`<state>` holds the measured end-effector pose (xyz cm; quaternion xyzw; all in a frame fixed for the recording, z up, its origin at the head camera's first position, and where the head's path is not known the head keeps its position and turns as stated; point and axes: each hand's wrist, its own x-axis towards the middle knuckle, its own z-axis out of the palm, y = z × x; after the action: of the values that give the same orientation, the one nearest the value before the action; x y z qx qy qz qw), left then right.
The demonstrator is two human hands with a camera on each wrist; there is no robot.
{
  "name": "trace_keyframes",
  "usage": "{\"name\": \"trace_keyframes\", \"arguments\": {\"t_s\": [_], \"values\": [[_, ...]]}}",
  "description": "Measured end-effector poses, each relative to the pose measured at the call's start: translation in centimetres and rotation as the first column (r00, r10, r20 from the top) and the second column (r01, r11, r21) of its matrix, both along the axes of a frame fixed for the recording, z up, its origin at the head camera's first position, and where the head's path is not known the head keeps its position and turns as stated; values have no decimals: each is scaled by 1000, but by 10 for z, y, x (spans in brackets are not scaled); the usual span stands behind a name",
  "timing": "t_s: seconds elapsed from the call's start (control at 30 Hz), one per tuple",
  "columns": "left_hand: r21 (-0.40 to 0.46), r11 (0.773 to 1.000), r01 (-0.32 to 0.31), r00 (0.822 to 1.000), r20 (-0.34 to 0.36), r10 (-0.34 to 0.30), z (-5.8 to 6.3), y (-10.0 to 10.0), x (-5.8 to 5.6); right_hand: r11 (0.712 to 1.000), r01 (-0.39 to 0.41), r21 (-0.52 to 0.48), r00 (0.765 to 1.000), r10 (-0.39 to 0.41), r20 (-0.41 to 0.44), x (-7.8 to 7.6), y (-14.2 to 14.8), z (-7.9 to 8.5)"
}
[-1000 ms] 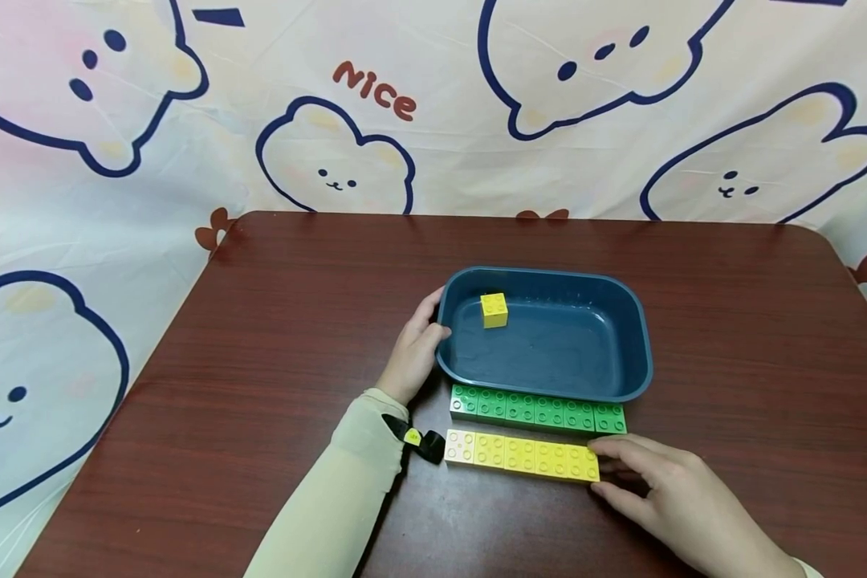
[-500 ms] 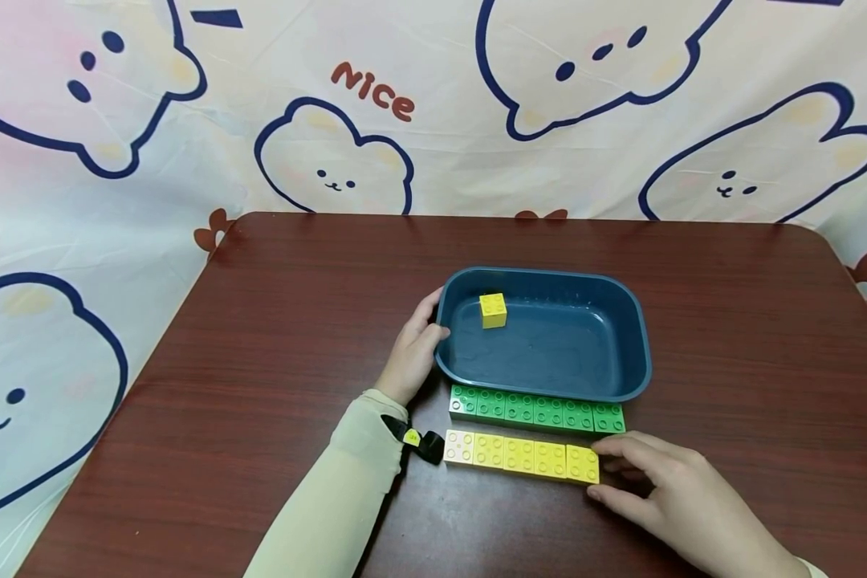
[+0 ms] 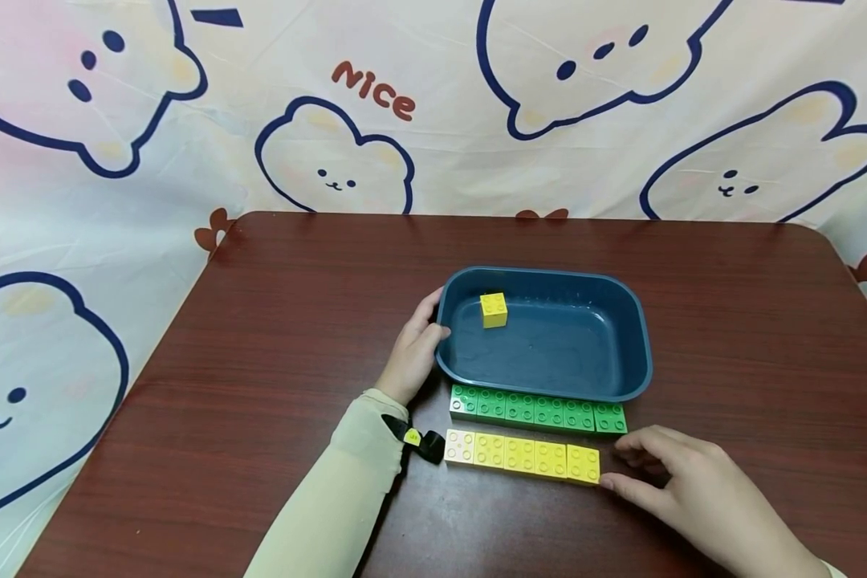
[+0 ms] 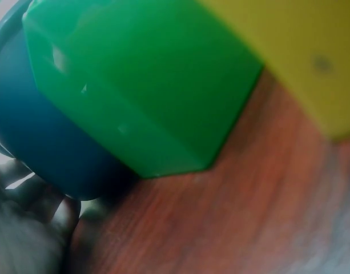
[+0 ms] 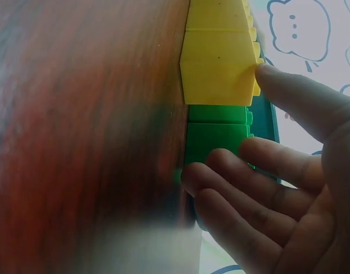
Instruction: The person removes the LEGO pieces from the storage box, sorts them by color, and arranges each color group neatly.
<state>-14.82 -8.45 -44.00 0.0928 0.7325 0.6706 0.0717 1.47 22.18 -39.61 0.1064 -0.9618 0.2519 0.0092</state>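
Observation:
My left hand (image 3: 412,353) grips the left rim of a dark blue plastic tray (image 3: 567,349), its thumb over the edge and fingers along the outside. One yellow toy brick (image 3: 494,311) lies in the tray, near its left side. In front of the tray runs a row of green toy bricks (image 3: 538,409), and nearer to me a row of yellow toy bricks (image 3: 522,456). Just off the yellow row's right end is my right hand (image 3: 701,490), fingers loosely bent around nothing. In the right wrist view its thumb (image 5: 300,94) is close to the end yellow brick (image 5: 217,68); contact is unclear.
Everything stands on a dark brown wooden table (image 3: 296,281). A white cloth (image 3: 462,160) printed with cartoon animals hangs behind and to the left. A black wrist camera (image 3: 429,445) on my left sleeve sits near the yellow row's left end.
My right hand has drawn back to the right from the end of the yellow row. A slight gap shows before the last yellow brick. My left hand and the tray stay put.

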Motion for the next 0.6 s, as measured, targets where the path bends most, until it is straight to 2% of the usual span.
{"name": "trace_keyframes", "arguments": {"t_s": [0.23, 0.6], "values": [[7, 1000, 6, 1000, -2, -6, 1, 0, 1, 1000, -4, 27, 998, 6, -59, -1, 1, -3], [3, 1000, 1, 1000, -6, -1, 1, 1, 1, 999, -35, -7, 995, 35, -95, 1, 1, -3]]}}
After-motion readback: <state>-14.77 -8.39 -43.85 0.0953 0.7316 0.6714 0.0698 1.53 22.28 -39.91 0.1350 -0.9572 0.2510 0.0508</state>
